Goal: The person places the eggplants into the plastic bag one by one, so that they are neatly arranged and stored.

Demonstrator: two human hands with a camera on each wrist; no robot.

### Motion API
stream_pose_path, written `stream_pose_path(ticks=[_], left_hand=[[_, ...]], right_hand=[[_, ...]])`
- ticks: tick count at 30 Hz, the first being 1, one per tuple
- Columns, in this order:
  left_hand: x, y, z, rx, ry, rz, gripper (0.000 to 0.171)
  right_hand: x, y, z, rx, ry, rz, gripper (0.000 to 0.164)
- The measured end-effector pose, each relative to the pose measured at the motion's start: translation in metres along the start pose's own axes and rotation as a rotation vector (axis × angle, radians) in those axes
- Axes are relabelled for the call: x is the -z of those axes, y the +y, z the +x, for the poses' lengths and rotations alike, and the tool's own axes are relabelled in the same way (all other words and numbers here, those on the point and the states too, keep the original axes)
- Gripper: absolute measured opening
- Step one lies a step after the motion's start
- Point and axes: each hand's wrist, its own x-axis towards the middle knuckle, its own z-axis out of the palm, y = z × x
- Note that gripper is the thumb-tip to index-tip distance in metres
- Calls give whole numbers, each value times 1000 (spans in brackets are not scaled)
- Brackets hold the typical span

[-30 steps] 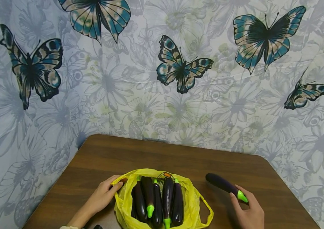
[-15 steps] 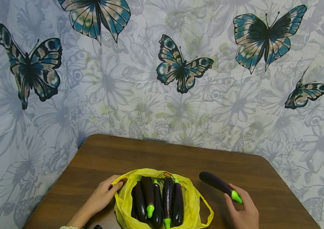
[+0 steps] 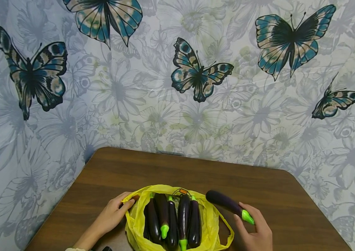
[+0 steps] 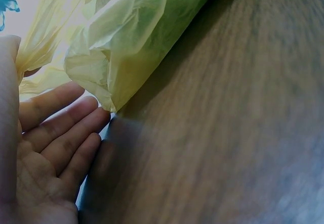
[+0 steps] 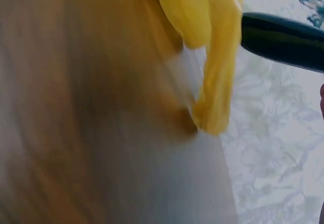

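A yellow plastic bag (image 3: 132, 223) stands with its mouth spread, and several dark eggplants (image 3: 183, 214) with green caps lie inside. At its left edge my left hand (image 3: 110, 213) pinches the rim with the thumb over it. The left wrist view shows the other fingers (image 4: 68, 140) stretched out below the bag's side (image 4: 136, 51). To the right of the bag, my right hand (image 3: 256, 230) grips one eggplant (image 3: 223, 201) near its green cap. The blunt dark end of this eggplant (image 5: 283, 39) points left and overlaps the bag's right rim in the head view.
The bag's loop handle (image 3: 229, 232) hangs out to the right onto the brown wooden table (image 3: 165, 167). A small orange tag (image 3: 183, 191) shows at the far rim of the bag. Behind the table rises a wall covering (image 3: 259, 115) with flowers and butterflies.
My right hand has moved left with the eggplant, bringing its blunt end from beside the bag to the right rim. My left hand and the bag have stayed in place.
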Motion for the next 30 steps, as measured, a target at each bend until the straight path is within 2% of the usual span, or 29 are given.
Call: stream_pose_path(ticks=[3,9,16,21,25,30], left_hand=[[0,0,0,-1,-1,2,37],[0,0,0,-1,3,9,36],[0,0,0,10,2,8,36],[0,0,0,7,1,10,36],[0,0,1,-5,2,6,36],[0,-1,0,-16,2,2,34]], right_hand=[[-4,-6,-1,-3,-6,20,59],[-12,-22,-2,-84,-52,52,56],[-25,-33,-5,-4,-77,171,60],[-33,-39,-9,-6,-81,230,62],[-37,-42,-9,10,-73,232,64],[-41,-43,-10,73,-79,206,56]])
